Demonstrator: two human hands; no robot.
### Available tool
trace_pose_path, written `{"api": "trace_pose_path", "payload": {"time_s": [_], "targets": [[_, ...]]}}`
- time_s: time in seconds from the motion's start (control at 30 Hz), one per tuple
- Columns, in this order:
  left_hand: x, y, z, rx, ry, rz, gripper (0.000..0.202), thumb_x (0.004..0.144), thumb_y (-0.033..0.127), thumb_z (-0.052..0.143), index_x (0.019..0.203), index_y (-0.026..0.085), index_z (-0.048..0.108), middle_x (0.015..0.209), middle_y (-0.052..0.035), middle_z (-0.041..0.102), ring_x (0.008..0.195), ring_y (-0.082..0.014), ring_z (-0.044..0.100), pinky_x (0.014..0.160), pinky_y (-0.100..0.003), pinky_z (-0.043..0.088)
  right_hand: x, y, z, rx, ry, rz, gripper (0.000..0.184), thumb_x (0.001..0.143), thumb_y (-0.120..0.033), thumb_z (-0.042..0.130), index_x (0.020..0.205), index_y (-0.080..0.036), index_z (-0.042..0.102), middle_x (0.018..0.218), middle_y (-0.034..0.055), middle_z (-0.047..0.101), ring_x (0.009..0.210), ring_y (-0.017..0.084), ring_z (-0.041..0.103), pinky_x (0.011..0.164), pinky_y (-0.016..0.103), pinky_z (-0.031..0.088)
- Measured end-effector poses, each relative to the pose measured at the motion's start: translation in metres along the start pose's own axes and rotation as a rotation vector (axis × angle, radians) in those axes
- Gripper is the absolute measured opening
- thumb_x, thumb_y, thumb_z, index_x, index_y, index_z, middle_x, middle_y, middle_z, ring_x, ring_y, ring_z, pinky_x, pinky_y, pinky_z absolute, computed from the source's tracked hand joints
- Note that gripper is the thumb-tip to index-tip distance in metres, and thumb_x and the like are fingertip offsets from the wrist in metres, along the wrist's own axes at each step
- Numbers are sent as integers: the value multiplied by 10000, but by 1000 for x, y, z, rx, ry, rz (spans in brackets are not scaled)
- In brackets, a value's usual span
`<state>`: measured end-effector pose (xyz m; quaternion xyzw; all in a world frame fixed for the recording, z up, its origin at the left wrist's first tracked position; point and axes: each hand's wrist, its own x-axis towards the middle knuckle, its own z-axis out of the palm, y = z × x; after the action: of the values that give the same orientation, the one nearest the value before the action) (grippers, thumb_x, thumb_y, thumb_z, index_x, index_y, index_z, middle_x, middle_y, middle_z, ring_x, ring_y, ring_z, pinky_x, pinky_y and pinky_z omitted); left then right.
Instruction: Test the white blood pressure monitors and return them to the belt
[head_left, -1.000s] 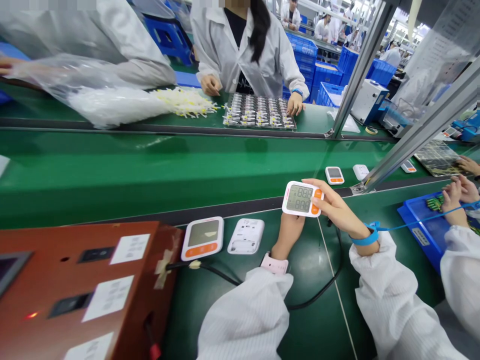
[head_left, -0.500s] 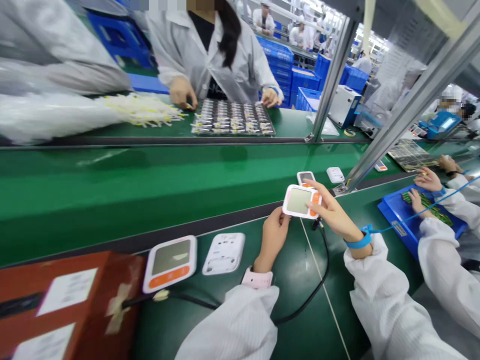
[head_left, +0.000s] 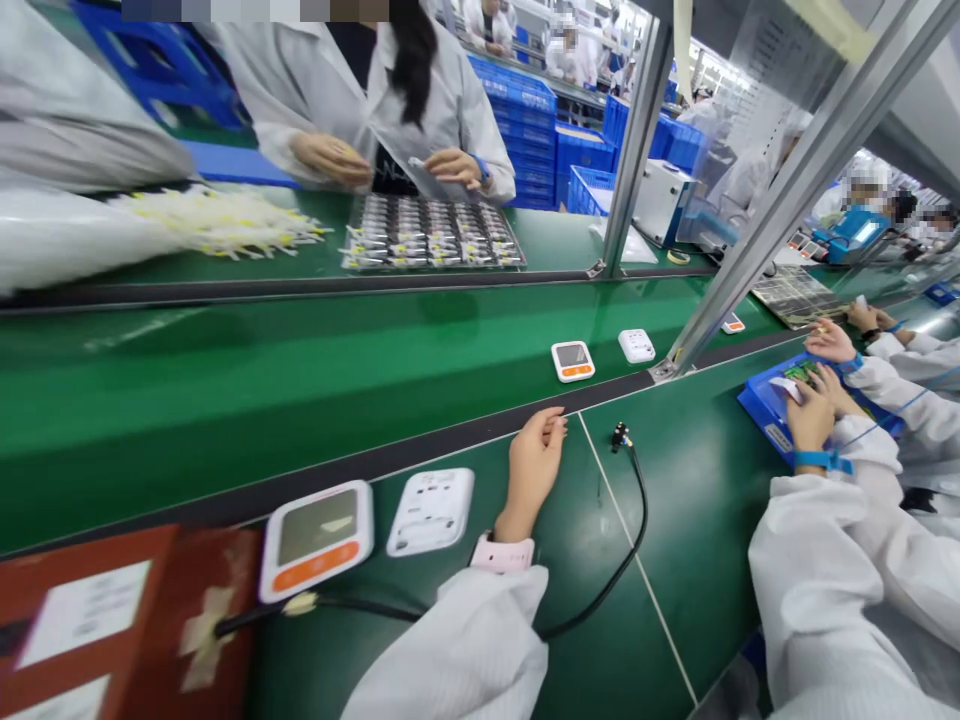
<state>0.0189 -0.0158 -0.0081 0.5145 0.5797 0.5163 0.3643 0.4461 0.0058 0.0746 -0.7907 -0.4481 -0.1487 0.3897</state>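
Note:
My left hand (head_left: 534, 465), with a pink watch band at the wrist, rests above the green bench near its far edge. Its fingers are loosely bent and slightly apart, with nothing visible in them. Far to the right, my right hand (head_left: 811, 415), wearing a blue wrist strap, grips a white display device (head_left: 786, 386) over a blue tray (head_left: 772, 425). Its screen is turned out of sight. Left of my left hand lies a white device face down (head_left: 431, 512), beside a larger white device with screen and orange buttons (head_left: 319, 540).
A black cable (head_left: 643, 500) with a small connector curves over the bench from a brown box (head_left: 202, 620). On the green belt are a screened device (head_left: 573, 362) and a face-down one (head_left: 637, 346). A metal post (head_left: 750, 250) rises at right. Co-workers' hands (head_left: 832, 342) are near the tray.
My right hand has carried the white device away from my left hand, rightward to the blue tray. My left hand has let go of it. The view has shifted slightly right.

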Motion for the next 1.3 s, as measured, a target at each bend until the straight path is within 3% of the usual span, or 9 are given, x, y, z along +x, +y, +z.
{"api": "trace_pose_path", "payload": {"time_s": [0.13,0.3,0.43,0.53,0.67,0.87,1.03,1.13,1.3], "targets": [[0,0,0,-8,-4,11,288,854,331,486,1031,166,641,924,-90,723,789,-184,693,794,-343,559,15,19,18,-35,-200,170,306,672,-5,567,892,-89,762,867,253,678,929,313,644,828,466,388],[1,-1,0,-16,5,27,264,856,313,497,1021,172,647,913,-83,727,780,-187,697,779,-339,566,24,9,18,81,-321,159,222,668,-16,552,752,-101,740,781,221,672,837,281,644,812,444,410],[1,0,0,-5,-3,29,269,860,309,493,1030,169,647,916,-85,726,783,-185,696,781,-335,564,-12,-58,28,305,-293,-257,264,812,-210,499,945,-141,717,1010,160,688,964,249,621,898,411,449],[0,0,0,1,6,27,285,867,327,489,1038,159,643,925,-93,723,793,-187,694,798,-344,560,-53,-126,57,467,-682,-571,314,915,-291,442,1068,-161,683,1094,106,675,1036,204,609,961,374,452],[0,-1,0,-8,8,36,270,863,319,493,1020,160,644,909,-90,723,787,-190,695,787,-351,562,-85,-189,110,291,-1016,-800,309,947,-231,436,1147,-113,641,1216,144,607,1131,209,559,1045,376,395],[0,-3,2,-49,23,47,246,862,280,499,1020,161,645,896,-89,722,783,-190,695,778,-348,564,-89,-225,147,138,-1012,-822,434,952,-204,452,1365,-69,466,1379,196,468,1294,240,431,1104,378,328],[0,1,4,-60,23,43,227,861,250,498,1004,164,652,897,-84,719,800,-184,688,781,-334,558,-121,-282,135,137,-1030,-851,636,888,-407,609,1407,-98,410,1303,209,490,1224,290,490,1033,400,398],[-1,2,4,-50,22,35,217,856,228,499,994,160,651,890,-80,720,791,-182,683,758,-322,556,-152,-321,126,54,-1126,-726,807,804,-561,668,1388,-81,386,1290,258,480,1183,364,522,961,458,444],[-2,3,0,-23,8,40,199,811,164,509,951,150,650,899,-76,730,794,-198,679,727,-309,542,-187,-353,122,53,-1146,-554,801,746,-510,749,1304,-47,409,1268,264,501,1147,360,557,936,440,457]]}}
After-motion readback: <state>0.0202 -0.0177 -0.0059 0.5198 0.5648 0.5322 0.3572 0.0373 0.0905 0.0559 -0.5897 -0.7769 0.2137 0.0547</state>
